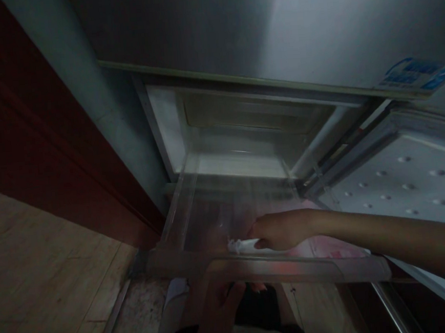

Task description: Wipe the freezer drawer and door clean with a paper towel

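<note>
A clear plastic freezer drawer (253, 269) is pulled out of an open refrigerator compartment. My right hand (281, 230) reaches into it from the right, fingers closed on a crumpled white cloth or paper (248, 246) just behind the drawer's front wall. The exact material cannot be made out in the dim light. Pinkish-red material (337, 247) shows in the drawer's right part, under my forearm. Below the front wall, my left hand (227, 292) is curled against the drawer's front, partly covered by its lip.
The freezer compartment (237, 157) opens behind the drawer. Its white dimpled door (397, 186) stands swung out to the right. Above is a grey refrigerator door (215, 28) with a blue sticker (417, 74). A dark red door frame (59, 148) and tan floor (50, 282) lie left.
</note>
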Tool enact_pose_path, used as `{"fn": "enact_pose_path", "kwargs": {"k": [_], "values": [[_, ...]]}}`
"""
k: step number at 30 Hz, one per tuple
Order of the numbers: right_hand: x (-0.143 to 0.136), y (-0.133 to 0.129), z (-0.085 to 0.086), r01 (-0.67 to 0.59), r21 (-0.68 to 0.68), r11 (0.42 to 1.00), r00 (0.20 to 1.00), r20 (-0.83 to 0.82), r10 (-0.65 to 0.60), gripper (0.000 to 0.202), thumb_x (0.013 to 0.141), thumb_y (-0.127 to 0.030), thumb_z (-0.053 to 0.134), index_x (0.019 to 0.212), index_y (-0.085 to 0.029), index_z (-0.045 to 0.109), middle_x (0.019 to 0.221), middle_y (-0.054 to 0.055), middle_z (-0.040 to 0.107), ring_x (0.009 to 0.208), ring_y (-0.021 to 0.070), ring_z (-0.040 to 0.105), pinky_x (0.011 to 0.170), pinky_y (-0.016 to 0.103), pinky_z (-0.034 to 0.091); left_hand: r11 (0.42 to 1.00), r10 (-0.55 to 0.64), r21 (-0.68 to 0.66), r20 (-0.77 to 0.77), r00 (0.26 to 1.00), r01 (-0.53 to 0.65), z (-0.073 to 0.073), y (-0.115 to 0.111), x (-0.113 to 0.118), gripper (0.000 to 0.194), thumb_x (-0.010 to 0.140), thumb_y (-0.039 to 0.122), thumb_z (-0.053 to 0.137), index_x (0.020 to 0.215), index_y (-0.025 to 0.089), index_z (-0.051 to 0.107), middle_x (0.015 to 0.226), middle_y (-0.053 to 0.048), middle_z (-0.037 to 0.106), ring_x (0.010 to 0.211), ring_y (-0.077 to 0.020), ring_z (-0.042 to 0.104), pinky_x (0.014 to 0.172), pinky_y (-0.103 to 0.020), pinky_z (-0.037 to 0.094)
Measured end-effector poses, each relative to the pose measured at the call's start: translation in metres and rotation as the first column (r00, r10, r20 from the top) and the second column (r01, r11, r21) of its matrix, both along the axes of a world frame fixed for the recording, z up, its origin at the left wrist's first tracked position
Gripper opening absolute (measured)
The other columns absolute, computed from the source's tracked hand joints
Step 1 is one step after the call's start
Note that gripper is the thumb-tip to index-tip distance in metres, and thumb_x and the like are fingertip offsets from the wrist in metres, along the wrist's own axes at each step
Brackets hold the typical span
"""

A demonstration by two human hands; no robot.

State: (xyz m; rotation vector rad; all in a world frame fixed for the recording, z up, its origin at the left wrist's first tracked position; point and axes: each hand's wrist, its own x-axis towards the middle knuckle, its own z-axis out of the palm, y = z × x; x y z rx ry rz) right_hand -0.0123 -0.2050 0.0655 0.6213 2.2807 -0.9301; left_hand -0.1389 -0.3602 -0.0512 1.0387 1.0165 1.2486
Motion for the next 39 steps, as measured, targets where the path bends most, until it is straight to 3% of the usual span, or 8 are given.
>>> {"fn": "enact_pose_path", "kwargs": {"k": [7, 13, 18, 24, 28, 32, 36, 39], "values": [[-0.081, -0.005, -0.010, -0.164, 0.059, 0.985, 0.983, -0.071, 0.168, 0.028, 0.093, -0.013, 0.048, 0.111, -0.004, 0.068, 0.100, 0.013, 0.071, 0.079, 0.0131, 0.061, 0.064, 0.020, 0.041, 0.998, 0.022, -0.051, -0.020, 1.000, -0.023, 0.009, -0.001, 0.001, 0.060, 0.085, 0.068, 0.048, 0.076, 0.016, 0.077, 0.079, -0.009, 0.075, 0.077, -0.0229, 0.067, 0.086, -0.033, 0.050], [-0.098, -0.009, -0.025, -0.072, -0.141, 0.987, 0.955, -0.294, 0.028, 0.026, 0.090, -0.005, 0.048, 0.107, -0.007, 0.068, 0.097, 0.004, 0.070, 0.086, 0.0107, 0.060, 0.074, 0.019, 0.044, 1.000, 0.017, -0.021, -0.003, 1.000, -0.017, 0.011, 0.000, 0.001, 0.061, 0.086, 0.067, 0.046, 0.076, 0.016, 0.076, 0.077, -0.009, 0.075, 0.076, -0.0226, 0.067, 0.082, -0.033, 0.050], [-0.060, 0.002, -0.025, -0.038, -0.314, 0.949, 0.947, -0.314, -0.066, 0.024, 0.088, -0.004, 0.047, 0.101, -0.007, 0.068, 0.085, 0.001, 0.068, 0.083, 0.0102, 0.058, 0.076, 0.020, 0.044, 0.999, 0.018, -0.041, -0.025, 1.000, -0.019, 0.008, -0.002, 0.002, 0.060, 0.087, 0.067, 0.046, 0.074, 0.017, 0.076, 0.079, -0.008, 0.076, 0.077, -0.0218, 0.067, 0.084, -0.032, 0.050], [0.016, 0.000, 0.006, 0.120, -0.355, 0.927, 0.959, -0.201, -0.201, 0.029, 0.093, -0.016, 0.045, 0.106, -0.007, 0.069, 0.092, 0.005, 0.070, 0.082, 0.0116, 0.060, 0.081, 0.022, 0.046, 1.000, 0.003, 0.018, -0.008, 1.000, -0.003, 0.002, -0.002, 0.003, 0.058, 0.090, 0.063, 0.044, 0.077, 0.017, 0.077, 0.078, -0.008, 0.076, 0.076, -0.0219, 0.067, 0.082, -0.032, 0.050], [0.067, -0.010, 0.027, 0.229, -0.286, 0.931, 0.953, -0.127, -0.274, 0.035, 0.093, -0.025, 0.043, 0.112, -0.012, 0.070, 0.106, 0.007, 0.071, 0.098, 0.0162, 0.065, 0.089, 0.024, 0.047, 0.999, -0.049, -0.003, -0.070, 0.996, 0.049, 0.000, -0.003, 0.000, 0.058, 0.090, 0.062, 0.043, 0.079, 0.017, 0.078, 0.081, -0.009, 0.077, 0.077, -0.0223, 0.068, 0.083, -0.033, 0.050], [0.110, -0.022, 0.031, 0.375, -0.118, 0.919, 0.923, -0.046, -0.383, 0.045, 0.092, -0.039, 0.040, 0.111, -0.013, 0.071, 0.113, 0.010, 0.070, 0.105, 0.0228, 0.065, 0.092, 0.029, 0.049, 0.999, -0.014, -0.037, -0.033, 0.999, 0.013, -0.001, -0.004, 0.001, 0.058, 0.089, 0.063, 0.045, 0.078, 0.017, 0.078, 0.079, -0.009, 0.076, 0.075, -0.0222, 0.069, 0.081, -0.032, 0.051], [0.117, -0.035, 0.029, 0.481, -0.019, 0.877, 0.872, -0.096, -0.480, 0.054, 0.092, -0.048, 0.037, 0.119, -0.014, 0.067, 0.120, 0.012, 0.067, 0.112, 0.0261, 0.062, 0.098, 0.034, 0.047, 0.999, 0.031, -0.044, -0.035, 0.999, -0.033, 0.000, -0.005, 0.004, 0.058, 0.087, 0.066, 0.047, 0.075, 0.017, 0.078, 0.077, -0.008, 0.076, 0.075, -0.0223, 0.068, 0.080, -0.032, 0.051], [0.093, -0.041, 0.034, 0.488, -0.093, 0.868, 0.858, -0.130, -0.496, 0.048, 0.093, -0.044, 0.037, 0.115, -0.015, 0.069, 0.114, 0.010, 0.070, 0.104, 0.0226, 0.065, 0.096, 0.032, 0.048, 0.999, 0.030, -0.022, -0.032, 0.999, -0.031, 0.002, -0.004, 0.004, 0.058, 0.088, 0.065, 0.046, 0.076, 0.017, 0.077, 0.078, -0.008, 0.077, 0.076, -0.0221, 0.068, 0.080, -0.031, 0.050]]}}
